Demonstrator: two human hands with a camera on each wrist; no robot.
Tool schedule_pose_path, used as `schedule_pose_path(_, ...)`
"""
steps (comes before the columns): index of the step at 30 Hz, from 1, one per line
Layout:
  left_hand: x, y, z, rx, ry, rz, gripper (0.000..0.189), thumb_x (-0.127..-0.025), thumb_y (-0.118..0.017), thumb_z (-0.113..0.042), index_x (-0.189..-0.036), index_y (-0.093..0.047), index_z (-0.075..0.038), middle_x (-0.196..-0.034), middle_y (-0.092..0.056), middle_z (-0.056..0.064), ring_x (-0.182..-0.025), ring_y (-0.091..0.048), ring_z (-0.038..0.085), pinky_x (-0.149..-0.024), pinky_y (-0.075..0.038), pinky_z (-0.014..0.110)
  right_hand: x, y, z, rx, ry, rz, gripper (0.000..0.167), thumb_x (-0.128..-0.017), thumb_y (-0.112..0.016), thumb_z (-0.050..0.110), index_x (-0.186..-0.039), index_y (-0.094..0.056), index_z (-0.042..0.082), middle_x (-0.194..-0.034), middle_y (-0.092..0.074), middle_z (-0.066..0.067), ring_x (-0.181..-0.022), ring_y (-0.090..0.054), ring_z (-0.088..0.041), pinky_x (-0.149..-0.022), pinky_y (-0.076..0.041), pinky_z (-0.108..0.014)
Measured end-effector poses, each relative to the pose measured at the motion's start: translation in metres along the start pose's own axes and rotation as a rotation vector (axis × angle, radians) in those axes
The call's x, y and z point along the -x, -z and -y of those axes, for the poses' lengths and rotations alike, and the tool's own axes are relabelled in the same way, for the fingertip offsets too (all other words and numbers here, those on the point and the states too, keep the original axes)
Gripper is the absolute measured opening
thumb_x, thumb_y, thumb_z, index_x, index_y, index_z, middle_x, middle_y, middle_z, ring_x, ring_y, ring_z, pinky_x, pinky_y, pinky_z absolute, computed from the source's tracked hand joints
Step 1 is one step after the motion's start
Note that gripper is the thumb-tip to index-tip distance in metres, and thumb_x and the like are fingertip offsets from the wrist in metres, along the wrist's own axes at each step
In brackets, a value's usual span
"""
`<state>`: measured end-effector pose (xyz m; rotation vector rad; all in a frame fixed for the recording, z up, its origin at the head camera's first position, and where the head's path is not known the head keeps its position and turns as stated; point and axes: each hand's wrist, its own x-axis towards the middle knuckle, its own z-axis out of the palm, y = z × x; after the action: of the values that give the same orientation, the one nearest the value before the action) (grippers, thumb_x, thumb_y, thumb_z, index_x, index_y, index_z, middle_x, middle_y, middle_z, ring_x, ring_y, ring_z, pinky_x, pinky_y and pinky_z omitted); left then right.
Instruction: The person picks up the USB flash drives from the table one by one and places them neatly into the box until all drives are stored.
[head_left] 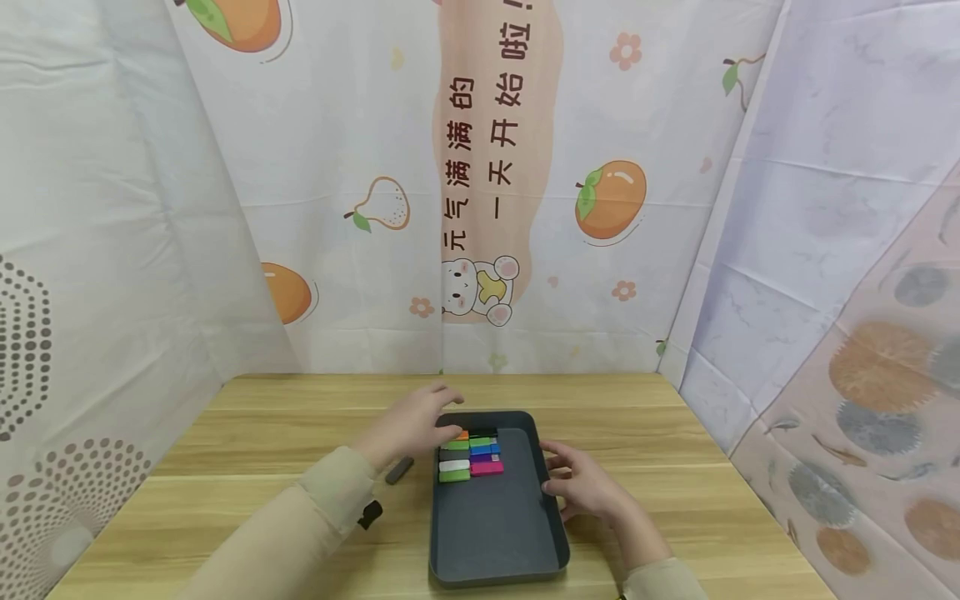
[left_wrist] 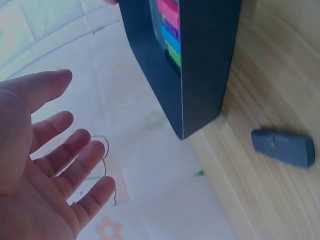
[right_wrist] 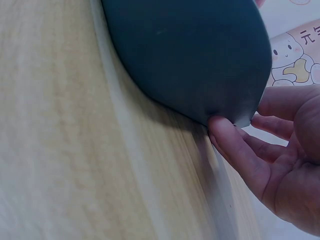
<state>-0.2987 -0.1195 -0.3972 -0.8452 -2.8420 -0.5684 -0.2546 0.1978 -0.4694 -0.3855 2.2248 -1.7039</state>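
Observation:
A dark grey tray (head_left: 498, 533) lies on the wooden table. In its far left part, small colourful USB sticks (head_left: 487, 468) sit side by side in two columns, some showing silver plugs. My left hand (head_left: 416, 421) hovers at the tray's far left corner, fingers spread and loosely bent, nothing in them. My right hand (head_left: 588, 483) holds the tray's right wall, thumb and fingers at the rim; the right wrist view shows a fingertip (right_wrist: 222, 125) against the wall's outer side. A dark grey stick (left_wrist: 283, 147) lies on the table left of the tray.
A small black object (head_left: 370, 514) shows beside the left sleeve (head_left: 315, 508). The wooden table (head_left: 645, 417) ends at a printed cloth backdrop (head_left: 375, 275), with more cloth hanging on both sides.

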Motion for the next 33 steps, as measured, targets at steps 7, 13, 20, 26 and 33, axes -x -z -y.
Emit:
schedule_pose_path(7,0.011,0.011,0.012,0.013,0.031,-0.047,0.066,-0.09,-0.079,-0.033,-0.148,-0.052,-0.017,-0.142,-0.055,0.008,-0.126,-0.057,0.029,-0.101,-0.049,0.048,0.0,0.0,0.0,0.006,-0.008,-0.008,0.072,-0.092,-0.066,-0.003,-0.157,-0.034,0.001,-0.136,-0.048,-0.03,-0.105,-0.061,-0.036,-0.059,-0.059,-0.052)
schedule_pose_path(13,0.021,0.015,0.023,0.022,0.043,-0.07,0.074,-0.088,-0.08,-0.034,-0.152,-0.047,-0.017,-0.145,-0.052,0.01,-0.127,-0.056,0.032,-0.102,-0.048,0.051,0.0,0.001,-0.001,0.005,-0.012,-0.002,0.072,-0.092,-0.065,-0.003,-0.157,-0.033,0.002,-0.136,-0.048,-0.03,-0.103,-0.062,-0.036,-0.059,-0.059,-0.052)
schedule_pose_path(20,0.029,0.011,0.036,0.025,0.076,-0.053,0.084,-0.086,-0.08,-0.042,-0.155,-0.042,-0.014,-0.15,-0.047,0.015,-0.131,-0.052,0.035,-0.104,-0.046,0.053,-0.001,0.001,-0.002,-0.005,-0.012,-0.002,0.072,-0.093,-0.064,-0.003,-0.157,-0.033,0.002,-0.136,-0.046,-0.03,-0.103,-0.061,-0.036,-0.06,-0.059,-0.052)
schedule_pose_path(26,0.037,0.0,0.043,0.05,0.167,0.006,0.092,-0.083,-0.083,-0.043,-0.157,-0.037,-0.012,-0.153,-0.043,0.018,-0.133,-0.049,0.038,-0.103,-0.046,0.055,-0.001,0.001,-0.001,-0.011,-0.014,0.002,0.072,-0.093,-0.064,-0.003,-0.157,-0.033,0.001,-0.137,-0.046,-0.03,-0.102,-0.061,-0.035,-0.06,-0.059,-0.052)
schedule_pose_path(33,0.046,-0.012,0.047,0.008,0.231,0.074,0.098,-0.079,-0.087,-0.039,-0.157,-0.036,-0.007,-0.148,-0.046,0.026,-0.126,-0.054,0.044,-0.099,-0.048,0.058,-0.001,0.001,-0.001,-0.007,-0.015,0.006,0.071,-0.093,-0.064,-0.003,-0.157,-0.033,0.002,-0.137,-0.046,-0.03,-0.103,-0.06,-0.035,-0.06,-0.059,-0.052)
